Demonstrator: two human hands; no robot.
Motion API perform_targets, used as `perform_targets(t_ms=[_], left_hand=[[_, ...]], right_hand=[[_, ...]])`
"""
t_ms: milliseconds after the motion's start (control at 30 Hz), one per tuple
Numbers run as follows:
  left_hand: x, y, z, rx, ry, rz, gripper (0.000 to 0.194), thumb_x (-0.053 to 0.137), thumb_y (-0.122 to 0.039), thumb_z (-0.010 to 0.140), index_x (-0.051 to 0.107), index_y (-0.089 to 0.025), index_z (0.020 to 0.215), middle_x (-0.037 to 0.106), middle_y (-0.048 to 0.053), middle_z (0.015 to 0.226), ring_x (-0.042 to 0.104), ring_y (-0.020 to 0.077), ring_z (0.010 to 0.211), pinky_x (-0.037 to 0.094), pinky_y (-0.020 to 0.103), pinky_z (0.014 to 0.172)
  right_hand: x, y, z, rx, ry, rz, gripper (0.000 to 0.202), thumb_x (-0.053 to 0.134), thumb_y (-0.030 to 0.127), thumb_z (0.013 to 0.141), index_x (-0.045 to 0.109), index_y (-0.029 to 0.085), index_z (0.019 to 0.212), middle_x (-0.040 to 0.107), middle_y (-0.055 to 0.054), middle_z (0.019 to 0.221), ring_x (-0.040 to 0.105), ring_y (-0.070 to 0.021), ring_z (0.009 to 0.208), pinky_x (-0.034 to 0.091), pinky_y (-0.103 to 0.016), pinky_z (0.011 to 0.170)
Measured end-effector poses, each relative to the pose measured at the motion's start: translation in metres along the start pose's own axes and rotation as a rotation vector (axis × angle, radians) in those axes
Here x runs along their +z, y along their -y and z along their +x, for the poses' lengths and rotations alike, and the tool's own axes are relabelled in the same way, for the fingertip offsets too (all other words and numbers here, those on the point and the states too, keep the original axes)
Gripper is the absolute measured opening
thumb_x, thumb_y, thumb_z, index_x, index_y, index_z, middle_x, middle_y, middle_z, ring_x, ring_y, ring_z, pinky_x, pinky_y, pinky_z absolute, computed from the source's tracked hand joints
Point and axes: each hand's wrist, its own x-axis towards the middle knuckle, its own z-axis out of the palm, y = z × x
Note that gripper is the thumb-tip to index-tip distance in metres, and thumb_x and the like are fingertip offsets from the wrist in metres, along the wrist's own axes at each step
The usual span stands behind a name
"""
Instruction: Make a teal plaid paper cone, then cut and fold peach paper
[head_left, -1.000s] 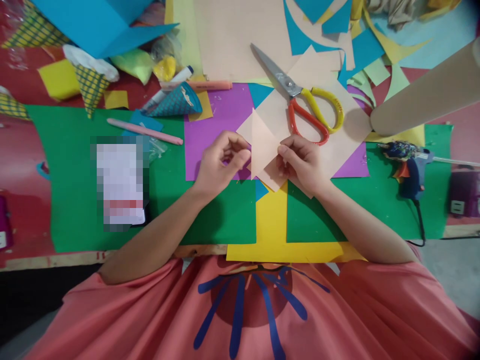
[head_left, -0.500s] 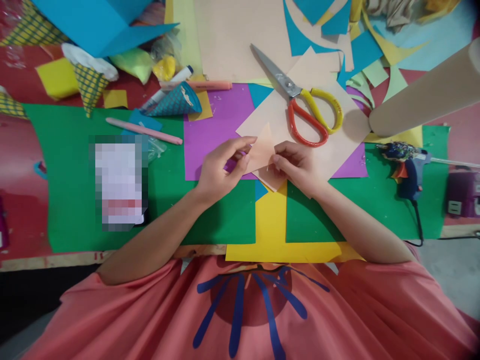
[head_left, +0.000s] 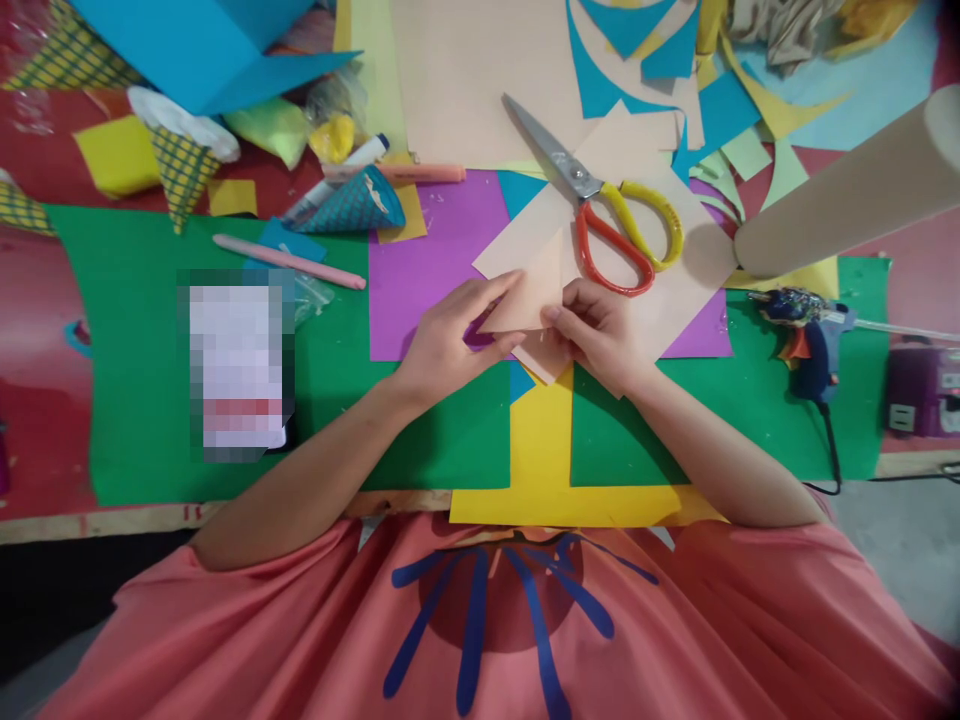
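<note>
A small peach paper triangle [head_left: 531, 295] is pinched at its lower right edge by my right hand [head_left: 600, 335], thumb on top. My left hand [head_left: 454, 335] is at the triangle's left corner, its index finger and thumb spread apart around it. Whether those fingers touch the paper I cannot tell. Beneath lie a larger peach sheet [head_left: 675, 305] and a purple sheet [head_left: 405, 300]. Just beyond my right hand, scissors [head_left: 581, 180] with one red and one yellow handle rest on the peach sheet, blades pointing up and left.
A glue gun [head_left: 814, 345] lies at the right, below a thick cardboard tube [head_left: 847, 190]. To the left are a pink pen [head_left: 289, 262], a blue patterned cone [head_left: 352, 205] and a pixelated object [head_left: 240, 365]. Paper scraps [head_left: 626, 100] cover the back.
The paper triangle has turned, its tip swinging to the right. My left index finger and thumb have spread apart, while my right hand keeps its pinch.
</note>
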Motion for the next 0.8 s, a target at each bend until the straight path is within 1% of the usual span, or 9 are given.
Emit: perform_targets(t_ms=[133,200,267,400,433,500,600,700,800], left_hand=[[0.001,0.000,0.000,0.003,0.002,-0.024,0.047,0.055,-0.046,0.093,0.057,-0.018,0.130,0.068,0.010,0.116,0.066,0.0169,0.096,0.054,0.026,0.082],[0.000,-0.001,0.000,-0.005,0.010,-0.025,0.043,0.054,-0.044,0.093,0.059,-0.017,0.128,0.070,0.009,0.113,0.067,0.0157,0.091,0.053,0.025,0.080],[-0.001,-0.003,0.001,-0.025,0.020,-0.029,0.042,0.052,-0.043,0.094,0.061,-0.017,0.126,0.070,0.009,0.114,0.067,0.0161,0.093,0.053,0.025,0.082],[-0.003,-0.007,0.001,-0.108,0.011,-0.072,0.045,0.044,-0.049,0.097,0.062,-0.016,0.122,0.070,0.008,0.116,0.067,0.0175,0.100,0.053,0.024,0.085],[-0.002,-0.007,0.001,-0.132,0.004,-0.091,0.045,0.042,-0.049,0.097,0.061,-0.016,0.122,0.071,0.008,0.114,0.068,0.0170,0.099,0.053,0.024,0.083],[-0.001,-0.006,0.001,-0.170,-0.017,-0.132,0.046,0.041,-0.049,0.098,0.059,-0.016,0.123,0.073,0.006,0.105,0.069,0.0154,0.090,0.053,0.022,0.076],[0.002,-0.001,0.001,-0.181,-0.070,-0.190,0.047,0.043,-0.052,0.096,0.056,-0.015,0.124,0.073,0.005,0.094,0.069,0.0150,0.081,0.052,0.021,0.067],[0.004,0.004,0.001,-0.168,-0.090,-0.224,0.047,0.048,-0.052,0.094,0.055,-0.016,0.122,0.073,0.005,0.092,0.069,0.0157,0.078,0.052,0.023,0.065],[0.005,0.005,0.001,-0.158,-0.105,-0.243,0.041,0.052,-0.049,0.093,0.058,-0.016,0.115,0.073,0.005,0.095,0.070,0.0162,0.081,0.053,0.023,0.067]], right_hand=[[-0.001,-0.003,0.000,-0.043,-0.010,-0.038,0.038,0.066,0.051,0.084,0.048,0.020,0.069,0.055,0.005,0.058,0.044,-0.0053,0.047,0.030,-0.021,0.041],[-0.001,-0.004,0.000,-0.047,-0.006,-0.027,0.037,0.066,0.048,0.085,0.048,0.020,0.069,0.055,0.005,0.056,0.043,-0.0051,0.045,0.029,-0.021,0.041],[-0.002,-0.004,0.000,-0.046,0.001,-0.026,0.037,0.066,0.047,0.085,0.047,0.020,0.068,0.054,0.005,0.054,0.041,-0.0050,0.043,0.027,-0.021,0.040],[-0.002,-0.002,-0.001,-0.044,0.029,-0.071,0.041,0.070,0.050,0.080,0.047,0.020,0.065,0.052,0.006,0.051,0.039,-0.0049,0.042,0.025,-0.022,0.040],[-0.003,-0.002,-0.002,-0.039,0.033,-0.091,0.042,0.071,0.051,0.079,0.047,0.020,0.064,0.051,0.006,0.051,0.038,-0.0050,0.042,0.025,-0.022,0.040],[-0.003,-0.003,-0.002,-0.034,0.039,-0.139,0.045,0.069,0.054,0.079,0.045,0.020,0.063,0.049,0.006,0.051,0.037,-0.0052,0.044,0.024,-0.022,0.042],[-0.005,-0.005,-0.002,-0.040,0.066,-0.241,0.049,0.066,0.058,0.080,0.043,0.019,0.061,0.044,0.006,0.052,0.034,-0.0056,0.048,0.022,-0.023,0.045],[-0.006,-0.006,-0.002,-0.061,0.081,-0.329,0.049,0.067,0.057,0.079,0.044,0.019,0.060,0.038,0.006,0.055,0.032,-0.0059,0.051,0.022,-0.024,0.048],[-0.006,-0.005,-0.002,-0.060,0.099,-0.319,0.044,0.068,0.055,0.080,0.050,0.018,0.064,0.042,0.004,0.059,0.036,-0.0076,0.054,0.027,-0.024,0.049]])
